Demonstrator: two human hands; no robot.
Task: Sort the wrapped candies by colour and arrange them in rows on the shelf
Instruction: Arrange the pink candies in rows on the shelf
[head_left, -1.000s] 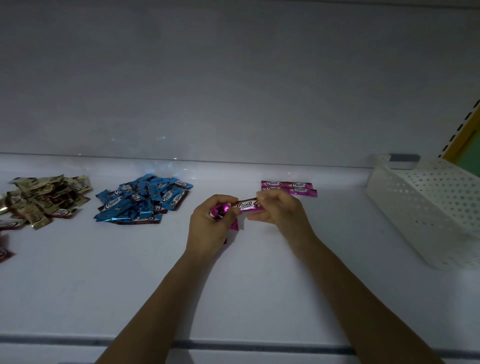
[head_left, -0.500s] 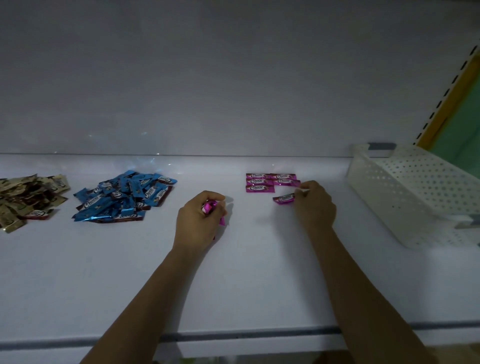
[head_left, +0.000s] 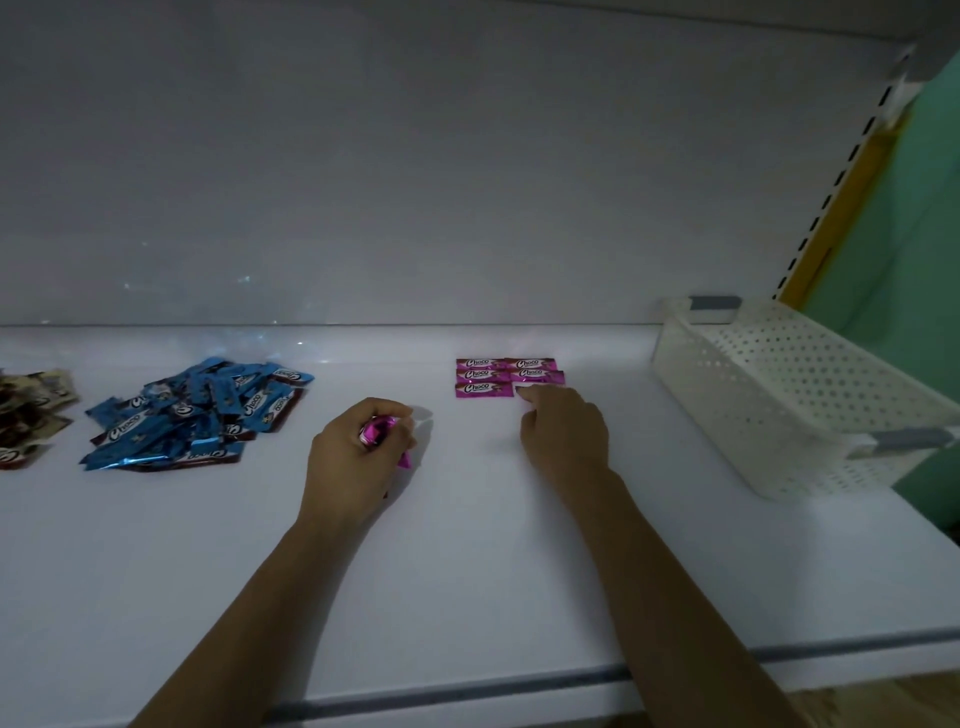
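— Candies first: where are our pink ones?
— Some lie flat in the pink rows (head_left: 483, 375) on the white shelf (head_left: 467, 571), just past our right hand (head_left: 563, 434). We see two side by side, then two more, then one on the left.
— And the spot next to that one?
— One more pink candy (head_left: 540, 385) peeks out there, right at our right fingertips (head_left: 523, 393). It sits against the rows.
— Do we pinch it or only press on it?
— We cannot tell. Our fingers hide most of it.
— What is our left hand (head_left: 358, 457) doing?
— It rests on the shelf, a little to the left of our right hand. Its fingers are curled tight round a pink bunch (head_left: 375, 432) of candies. One wrapper end sticks out below our fingers.
— What lies past our left hand?
— The blue pile (head_left: 197, 410) lies near it on the left, all jumbled up. Further left, at the edge of what we see, is the gold pile (head_left: 31, 415).
— And on the other side?
— A white basket (head_left: 800, 395) with little holes stands to the right of our right hand, well apart from it.
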